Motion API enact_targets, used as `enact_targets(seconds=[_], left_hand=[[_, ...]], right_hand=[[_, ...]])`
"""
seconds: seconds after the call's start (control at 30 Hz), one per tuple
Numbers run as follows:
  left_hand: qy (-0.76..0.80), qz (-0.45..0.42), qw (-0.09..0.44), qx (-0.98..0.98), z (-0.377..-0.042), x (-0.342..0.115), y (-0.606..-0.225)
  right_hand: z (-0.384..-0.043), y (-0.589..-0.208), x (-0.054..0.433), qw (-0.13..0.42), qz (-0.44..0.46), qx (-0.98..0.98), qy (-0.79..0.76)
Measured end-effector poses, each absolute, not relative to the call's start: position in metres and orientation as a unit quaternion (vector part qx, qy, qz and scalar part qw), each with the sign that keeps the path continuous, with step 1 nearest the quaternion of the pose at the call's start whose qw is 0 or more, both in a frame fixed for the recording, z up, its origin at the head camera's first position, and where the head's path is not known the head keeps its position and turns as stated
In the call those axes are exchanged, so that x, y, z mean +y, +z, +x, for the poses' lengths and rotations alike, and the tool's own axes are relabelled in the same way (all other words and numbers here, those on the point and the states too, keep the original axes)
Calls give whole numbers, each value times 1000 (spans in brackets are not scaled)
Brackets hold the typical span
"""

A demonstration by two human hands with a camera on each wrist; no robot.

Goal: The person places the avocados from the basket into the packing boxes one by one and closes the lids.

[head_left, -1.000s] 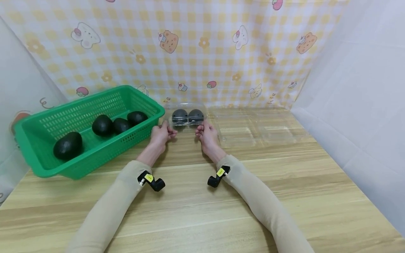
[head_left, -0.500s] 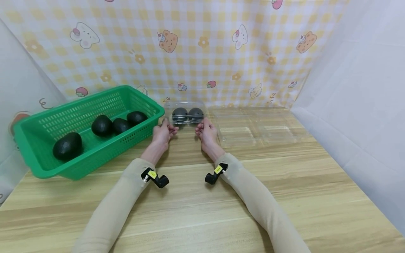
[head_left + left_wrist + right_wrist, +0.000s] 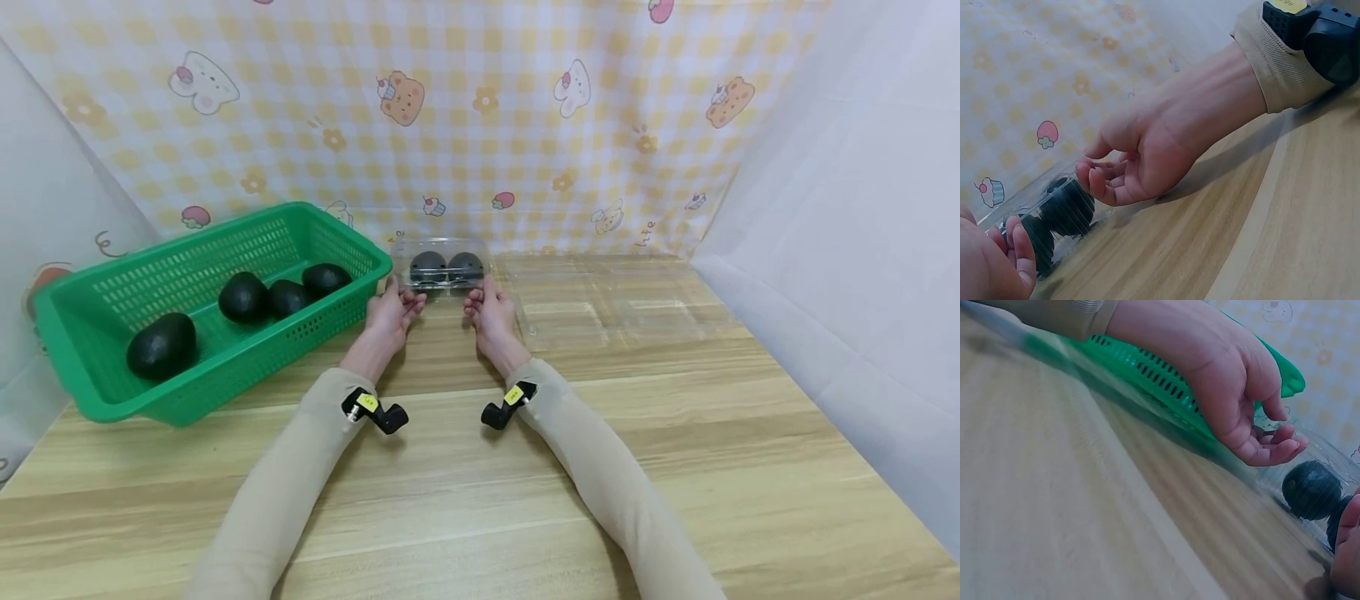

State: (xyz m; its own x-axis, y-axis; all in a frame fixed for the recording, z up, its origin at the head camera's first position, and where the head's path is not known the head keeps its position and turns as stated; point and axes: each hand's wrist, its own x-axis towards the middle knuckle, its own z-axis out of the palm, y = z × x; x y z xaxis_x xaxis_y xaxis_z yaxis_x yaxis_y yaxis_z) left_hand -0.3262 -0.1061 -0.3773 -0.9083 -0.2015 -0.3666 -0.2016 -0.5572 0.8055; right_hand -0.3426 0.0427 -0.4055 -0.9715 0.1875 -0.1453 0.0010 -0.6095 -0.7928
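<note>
A clear plastic clamshell box (image 3: 447, 288) stands at the table's back edge, before the curtain. Two dark avocados, the left avocado (image 3: 428, 266) and the right avocado (image 3: 466, 266), sit side by side inside and show through the plastic. At the box's front left corner my left hand (image 3: 387, 318) pinches the rim, its other fingers curled below. My right hand (image 3: 494, 320) pinches the front right corner in the same way; the left wrist view shows its thumb and fingertips at the box's edge. The exact contact under the thumbs is hidden.
A green plastic basket (image 3: 225, 350) at the left holds several loose avocados (image 3: 162, 346); its right end is close to my left hand. More clear plastic boxes (image 3: 562, 312) lie to the right of my right hand. The patterned curtain (image 3: 480, 142) hangs right behind.
Both hands and the box's front edge have shifted slightly away from me and upward in view. My left forearm has swung a little to the right. The avocados in the basket have not moved.
</note>
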Motion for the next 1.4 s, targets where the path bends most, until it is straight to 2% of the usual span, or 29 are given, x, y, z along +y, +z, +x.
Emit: enact_targets(seconds=[0.3, 0.53, 0.8, 1.4], left_hand=[[861, -207, -3, 464, -324, -106, -376], [851, -174, 25, 495, -320, -108, -374], [828, -150, 60, 537, -312, -111, -370], [796, -90, 138, 583, -301, -111, -366]], right_hand=[[-344, -402, 43, 20, -102, -438, 893], [-335, -397, 36, -39, -99, -440, 892], [-325, -390, 34, -67, -109, -446, 886], [-291, -363, 47, -113, 32, -546, 830]])
